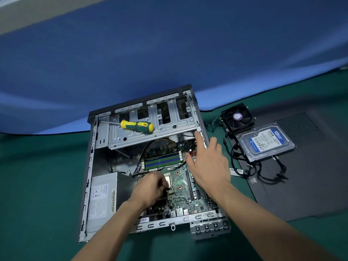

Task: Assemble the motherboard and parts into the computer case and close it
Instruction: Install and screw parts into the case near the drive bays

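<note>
The open computer case (90,162) lies flat on the green table. The green motherboard (180,200) sits inside it, with blue memory slots (162,161) and the bare CPU (168,180) showing. My left hand (150,189) is over the board beside the CPU, fingers curled around something small near the socket; what it pinches is hidden. My right hand (209,162) hovers with spread, straight fingers over the board's right part, next to the case's right wall. A yellow and green screwdriver (136,126) rests on the drive cage (150,132).
The power supply (102,196) fills the case's lower left. Right of the case lie a cooler fan (237,117), a blue-labelled hard drive (266,143) with black cables (263,172), and the dark side panel (301,185). A blue cloth hangs behind.
</note>
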Motion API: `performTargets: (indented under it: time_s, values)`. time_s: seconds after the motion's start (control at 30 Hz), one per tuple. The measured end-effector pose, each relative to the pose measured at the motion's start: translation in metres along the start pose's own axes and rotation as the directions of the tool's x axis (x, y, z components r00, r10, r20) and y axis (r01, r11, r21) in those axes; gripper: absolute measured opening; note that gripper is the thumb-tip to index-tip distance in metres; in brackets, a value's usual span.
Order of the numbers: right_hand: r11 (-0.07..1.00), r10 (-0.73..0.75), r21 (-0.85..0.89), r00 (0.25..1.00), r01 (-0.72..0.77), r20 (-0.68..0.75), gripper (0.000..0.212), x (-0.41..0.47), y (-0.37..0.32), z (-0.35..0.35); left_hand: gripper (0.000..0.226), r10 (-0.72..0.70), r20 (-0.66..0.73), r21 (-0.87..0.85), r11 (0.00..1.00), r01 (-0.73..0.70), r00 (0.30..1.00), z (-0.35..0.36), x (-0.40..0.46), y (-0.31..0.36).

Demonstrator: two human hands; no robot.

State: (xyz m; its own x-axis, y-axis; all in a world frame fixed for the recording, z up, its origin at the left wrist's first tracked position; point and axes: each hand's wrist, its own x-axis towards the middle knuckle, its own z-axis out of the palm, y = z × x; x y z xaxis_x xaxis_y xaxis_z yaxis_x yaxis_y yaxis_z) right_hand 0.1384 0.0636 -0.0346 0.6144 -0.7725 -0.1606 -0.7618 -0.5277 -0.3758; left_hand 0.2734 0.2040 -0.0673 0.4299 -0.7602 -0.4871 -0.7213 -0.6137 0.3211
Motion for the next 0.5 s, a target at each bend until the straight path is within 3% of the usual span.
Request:
performTargets:
  time_s: [0.1,0.27,0.5]
  values:
    - [1.000,0.002,-0.014,1.000,-0.002,0.014,0.068,0.002,0.000,0.000,0.032,0.061,0.107,0.080,0.994,-0.069,0.992,-0.002,-0.001,-0.002]
    - [1.000,0.015,-0.007,0.998,-0.014,0.060,0.081,0.003,0.001,0.001,0.036,0.316,0.294,0.270,0.878,-0.396,0.902,0.003,-0.003,-0.001]
    - [0.999,0.017,-0.039,0.999,-0.016,0.041,0.081,0.003,0.000,0.003,0.018,0.298,0.461,0.430,0.749,-0.504,0.836,0.009,0.005,0.006]
